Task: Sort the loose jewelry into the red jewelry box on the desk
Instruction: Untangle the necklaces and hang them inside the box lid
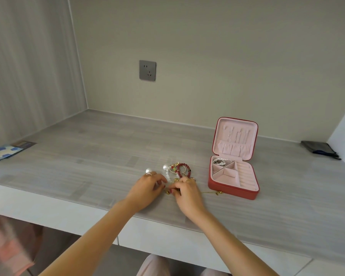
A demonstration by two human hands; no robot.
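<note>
The red jewelry box (pixel 230 191) stands open on the desk at the right, its pink lid upright with thin chains hanging inside. A pearl bracelet (pixel 219 161) lies in its back left compartment. A pile of loose jewelry (pixel 179 169) with red beads, white beads and a large pearl lies left of the box. A pearl ring (pixel 148 171) sits apart at the pile's left. My left hand (pixel 148 188) and my right hand (pixel 185 193) meet at the pile's near edge, fingers curled and pinching a thin gold chain (pixel 211 193) that trails right toward the box.
A grey wood-grain desk (pixel 88 166) runs wall to wall. A blue patterned card (pixel 4 152) lies at the far left, a dark pouch (pixel 319 148) at the far right. A wall socket (pixel 147 70) sits above.
</note>
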